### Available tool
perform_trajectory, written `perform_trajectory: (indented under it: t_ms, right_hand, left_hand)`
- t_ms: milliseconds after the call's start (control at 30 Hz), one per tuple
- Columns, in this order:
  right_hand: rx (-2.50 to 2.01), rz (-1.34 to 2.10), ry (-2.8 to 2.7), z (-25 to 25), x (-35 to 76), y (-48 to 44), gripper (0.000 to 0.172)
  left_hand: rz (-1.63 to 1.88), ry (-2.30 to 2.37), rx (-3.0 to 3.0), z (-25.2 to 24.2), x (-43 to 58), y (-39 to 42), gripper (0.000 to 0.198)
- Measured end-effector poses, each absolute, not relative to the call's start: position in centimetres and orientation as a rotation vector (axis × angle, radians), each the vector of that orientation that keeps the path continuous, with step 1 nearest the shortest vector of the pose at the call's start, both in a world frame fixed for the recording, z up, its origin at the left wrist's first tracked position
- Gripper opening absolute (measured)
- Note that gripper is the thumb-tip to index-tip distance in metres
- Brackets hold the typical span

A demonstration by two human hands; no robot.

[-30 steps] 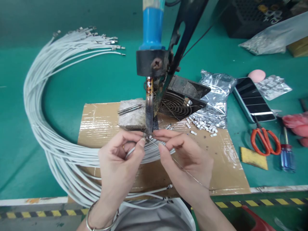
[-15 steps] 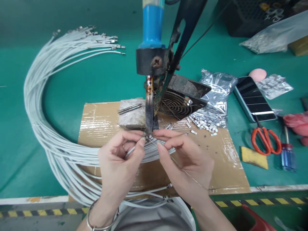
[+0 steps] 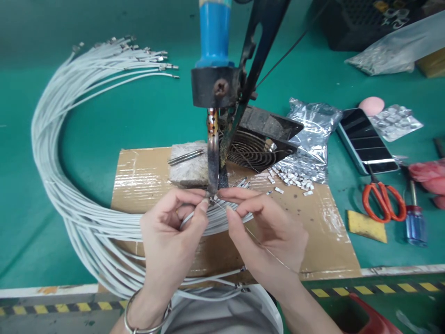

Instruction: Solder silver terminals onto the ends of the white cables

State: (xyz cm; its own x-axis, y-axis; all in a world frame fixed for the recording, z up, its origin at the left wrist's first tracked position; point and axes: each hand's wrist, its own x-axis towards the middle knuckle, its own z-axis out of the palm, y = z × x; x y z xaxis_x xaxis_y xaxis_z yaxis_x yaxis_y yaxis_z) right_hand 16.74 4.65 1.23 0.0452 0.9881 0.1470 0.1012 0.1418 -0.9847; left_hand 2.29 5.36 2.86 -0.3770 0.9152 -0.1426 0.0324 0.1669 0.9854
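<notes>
My left hand [image 3: 175,232] pinches the end of a white cable [image 3: 187,220] just under the tip of a soldering iron [image 3: 213,167]. The iron has a blue handle and is clamped upright in a black stand [image 3: 222,88]. In my right hand [image 3: 269,232], thumb and fingers close on a thin solder wire [image 3: 274,256], which reaches the iron's tip and trails back over the palm. The exact contact at the tip is small and partly hidden by fingertips. A thick bundle of white cables [image 3: 52,153] curves round from the left and passes beneath both hands.
Cardboard [image 3: 320,241] lies under the work. Behind the iron are a sooty fan [image 3: 257,148] and a pale block [image 3: 186,174]. Small metal connectors [image 3: 295,178] spill by a plastic bag [image 3: 314,134]. On the right lie a phone [image 3: 368,141], orange-handled scissors [image 3: 384,202], a screwdriver [image 3: 416,225] and yellow sponge [image 3: 365,226].
The whole view has shifted slightly, with the iron appearing a little further left. Both hands keep the same grip at the iron's tip.
</notes>
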Motion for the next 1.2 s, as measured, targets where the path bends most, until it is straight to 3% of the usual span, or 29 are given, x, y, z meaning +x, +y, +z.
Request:
perform_trajectory:
  t_ms: [1200]
  right_hand:
    - [-1.152,0.917,-1.330,0.65,16.52,4.81,0.024]
  left_hand:
    - [1.356,1.594,0.909,2.88,2.52,5.53,0.015]
